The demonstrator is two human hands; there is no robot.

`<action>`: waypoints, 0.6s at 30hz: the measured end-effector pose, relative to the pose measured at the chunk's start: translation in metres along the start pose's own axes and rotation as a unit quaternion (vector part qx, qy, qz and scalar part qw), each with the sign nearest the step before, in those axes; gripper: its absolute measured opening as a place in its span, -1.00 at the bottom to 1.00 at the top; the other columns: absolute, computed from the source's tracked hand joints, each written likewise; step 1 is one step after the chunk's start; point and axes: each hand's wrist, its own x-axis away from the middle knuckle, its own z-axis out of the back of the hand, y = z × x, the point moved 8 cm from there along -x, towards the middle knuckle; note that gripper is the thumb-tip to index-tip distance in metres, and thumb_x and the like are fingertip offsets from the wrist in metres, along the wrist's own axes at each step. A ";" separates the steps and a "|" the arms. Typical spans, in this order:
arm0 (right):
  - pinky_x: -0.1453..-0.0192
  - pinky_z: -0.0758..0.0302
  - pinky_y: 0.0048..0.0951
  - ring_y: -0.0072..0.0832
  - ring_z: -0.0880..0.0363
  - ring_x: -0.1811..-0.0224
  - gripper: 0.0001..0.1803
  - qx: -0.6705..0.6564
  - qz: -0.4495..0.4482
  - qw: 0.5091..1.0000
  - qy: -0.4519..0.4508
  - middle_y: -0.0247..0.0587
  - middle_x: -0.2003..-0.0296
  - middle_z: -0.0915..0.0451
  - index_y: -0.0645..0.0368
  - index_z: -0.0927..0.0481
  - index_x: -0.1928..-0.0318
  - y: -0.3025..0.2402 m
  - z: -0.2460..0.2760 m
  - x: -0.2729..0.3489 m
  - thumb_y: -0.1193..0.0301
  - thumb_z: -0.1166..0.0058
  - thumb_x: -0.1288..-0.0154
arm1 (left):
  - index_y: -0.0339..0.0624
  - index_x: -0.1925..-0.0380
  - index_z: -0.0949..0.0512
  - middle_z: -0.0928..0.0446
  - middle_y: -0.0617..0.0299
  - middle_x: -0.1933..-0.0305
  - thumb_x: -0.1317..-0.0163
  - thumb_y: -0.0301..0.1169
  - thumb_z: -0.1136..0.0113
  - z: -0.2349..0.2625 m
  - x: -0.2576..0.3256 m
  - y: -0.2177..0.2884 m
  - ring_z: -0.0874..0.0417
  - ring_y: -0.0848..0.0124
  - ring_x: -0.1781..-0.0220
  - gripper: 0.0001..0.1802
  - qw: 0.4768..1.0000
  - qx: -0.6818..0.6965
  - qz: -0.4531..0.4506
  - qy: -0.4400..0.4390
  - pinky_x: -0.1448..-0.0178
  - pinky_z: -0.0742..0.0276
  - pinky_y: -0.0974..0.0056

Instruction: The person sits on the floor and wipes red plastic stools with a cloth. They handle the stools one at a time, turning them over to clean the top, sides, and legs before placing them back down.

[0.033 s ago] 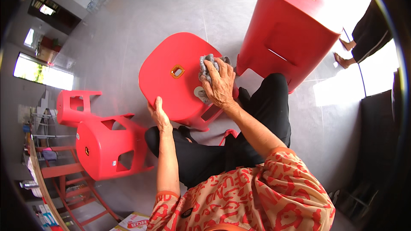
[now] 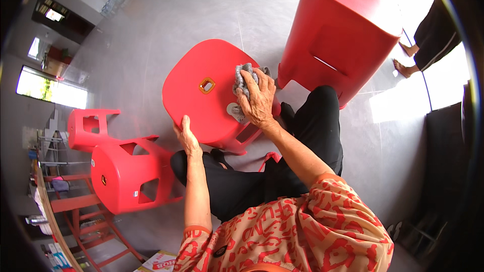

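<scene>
- Red plastic stool (image 2: 206, 88) stands tipped toward the person, seat face turned up at the camera, in the middle of the scene, its near edge over the person's black-trousered legs (image 2: 282, 171).
- Seat has a small rectangular slot with a yellowish rim (image 2: 206, 85) near its centre.
- Right hand (image 2: 257, 100) lies palm down on the right part of the seat, fingers spread over a crumpled grey cloth (image 2: 243, 81). Grip: pressing the cloth flat against the seat rather than closed round it; cloth shows past the fingertips on the far side and below the palm on the near side.
- Left hand (image 2: 187, 138) is at the near left rim of the seat. Grip: fingers curled over the edge, grasping the stool; thumb side visible, fingertips hidden behind the rim.
- Both forearms come in from the lower edge out of short sleeves with an orange-and-cream pattern (image 2: 302, 231).
- Tall stack of red stools (image 2: 338, 35) stands far right, just beside the tipped stool, on the grey floor (image 2: 166, 15).
- Two more red stools (image 2: 126, 171) lie on their sides at near left, touching one another; a red metal rack (image 2: 65, 206) is just to their left.
- Another person's bare feet and dark garment (image 2: 428, 40) show at the far right edge, well apart from the hands.
</scene>
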 end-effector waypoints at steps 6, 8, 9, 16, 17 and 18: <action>-0.19 -0.21 -0.13 -0.14 -0.32 -0.11 -0.51 -0.094 -0.046 0.994 0.044 -0.10 -0.13 -0.40 -0.03 -0.54 -0.11 0.019 -0.003 0.007 0.26 -0.16 -0.11 | -0.25 -0.31 -0.19 -0.35 0.03 -0.25 -0.25 -0.14 -0.19 0.003 -0.001 -0.003 -0.43 0.19 -0.23 -0.28 0.999 -0.010 0.032 -0.011 -0.23 -0.44 0.11; -0.20 -0.20 -0.13 -0.14 -0.32 -0.12 -0.53 -0.123 -0.064 0.989 0.053 -0.07 -0.12 -0.41 -0.03 -0.55 -0.11 0.025 -0.004 0.008 0.24 -0.14 -0.14 | -0.23 -0.32 -0.18 -0.34 0.02 -0.25 -0.26 -0.14 -0.18 0.004 -0.004 -0.004 -0.42 0.17 -0.24 -0.28 0.999 -0.015 0.037 -0.023 -0.23 -0.45 0.09; -0.21 -0.20 -0.13 -0.14 -0.32 -0.12 -0.53 -0.143 -0.073 0.986 0.053 -0.06 -0.12 -0.41 -0.02 -0.55 -0.11 0.028 -0.005 0.009 0.24 -0.14 -0.14 | -0.23 -0.32 -0.18 -0.34 0.02 -0.26 -0.27 -0.15 -0.17 0.004 -0.003 -0.004 -0.42 0.17 -0.25 -0.28 0.999 -0.011 0.039 -0.020 -0.24 -0.45 0.09; -0.28 -0.21 -0.08 -0.02 -0.29 -0.16 -0.55 -0.228 -0.148 0.959 0.073 0.03 -0.13 -0.38 0.05 -0.52 -0.12 0.048 -0.009 0.015 0.24 -0.09 -0.21 | -0.19 -0.30 -0.16 -0.34 0.05 -0.25 -0.30 -0.14 -0.11 0.009 -0.004 -0.004 -0.46 0.18 -0.22 -0.34 0.999 -0.006 0.042 -0.028 -0.18 -0.54 0.07; -0.28 -0.21 -0.09 -0.02 -0.29 -0.16 -0.54 -0.242 -0.161 0.953 0.084 0.05 -0.12 -0.38 0.08 -0.49 -0.14 0.054 -0.009 0.015 0.25 -0.05 -0.24 | -0.19 -0.32 -0.14 -0.32 0.04 -0.27 -0.30 -0.16 -0.13 0.008 -0.003 -0.002 -0.44 0.17 -0.24 -0.32 0.999 0.000 0.044 -0.032 -0.21 -0.50 0.07; -0.28 -0.22 -0.10 -0.03 -0.29 -0.17 -0.54 -0.274 -0.196 0.938 0.086 0.07 -0.12 -0.37 0.11 -0.48 -0.15 0.066 -0.014 0.019 0.25 -0.04 -0.25 | -0.20 -0.34 -0.12 -0.31 0.03 -0.28 -0.29 -0.19 -0.14 0.006 0.001 -0.001 -0.41 0.16 -0.26 -0.29 0.998 0.006 0.048 -0.032 -0.24 -0.47 0.08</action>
